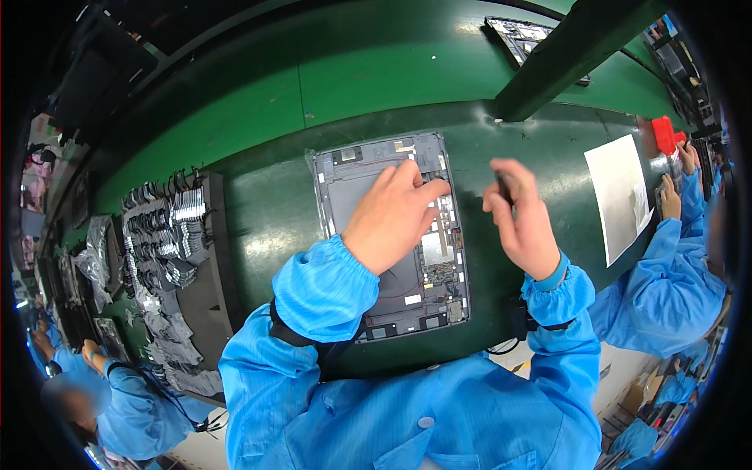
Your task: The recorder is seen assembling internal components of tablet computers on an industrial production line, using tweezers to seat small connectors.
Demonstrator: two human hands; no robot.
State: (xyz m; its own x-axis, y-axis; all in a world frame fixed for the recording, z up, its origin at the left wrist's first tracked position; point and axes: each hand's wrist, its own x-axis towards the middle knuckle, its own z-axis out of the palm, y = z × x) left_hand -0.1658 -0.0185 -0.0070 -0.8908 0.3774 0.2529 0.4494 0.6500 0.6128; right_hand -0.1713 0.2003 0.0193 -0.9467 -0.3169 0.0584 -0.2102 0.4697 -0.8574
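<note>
An open laptop base [392, 282] lies on the green table in front of me, its circuit board and small parts bare along the right side. Over its upper middle, my left hand [392, 215] rests with bent fingers, the index finger and thumb apart and reaching the board's edge. What the fingertips touch is partly hidden. To the right of the base, my right hand [521, 223] is raised off the table. Its fingers close on a short dark tool [504, 186], whose exact kind I cannot make out.
At left stands a dark tray [215, 266] filled with rows of black-cabled parts. A white sheet [615, 196] lies at right, near a red object [666, 135] and a co-worker's hands [670, 196]. Beyond a dark post [564, 63] is another opened chassis [521, 37]. Another person [129, 407] works at lower left.
</note>
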